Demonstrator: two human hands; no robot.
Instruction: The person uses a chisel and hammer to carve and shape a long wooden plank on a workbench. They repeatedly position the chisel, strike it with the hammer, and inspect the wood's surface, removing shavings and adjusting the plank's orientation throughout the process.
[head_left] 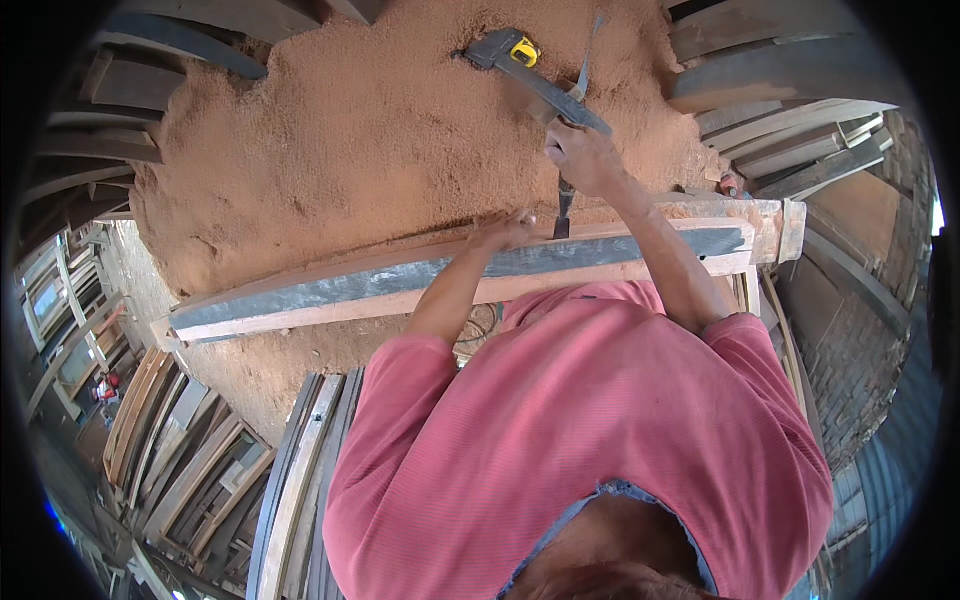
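Note:
A long wooden beam (330,290) with a grey weathered top face lies across the view on a big heap of sawdust (350,150). My left hand (510,232) rests on the beam's far edge, fingers bent against the wood. My right hand (585,158) is closed around the handle of a chisel (563,218), held upright. Its dark blade touches the beam just right of my left hand. Just beyond my right hand, a grey flat tool (545,90) lies on the sawdust with a yellow tape measure (523,50) on top of it.
Stacked planks and curved timbers (200,460) lie at the lower left. More grey boards (780,110) are piled at the upper right. A brick wall (850,350) runs down the right side. The beam's right end (780,230) sits on a wooden block.

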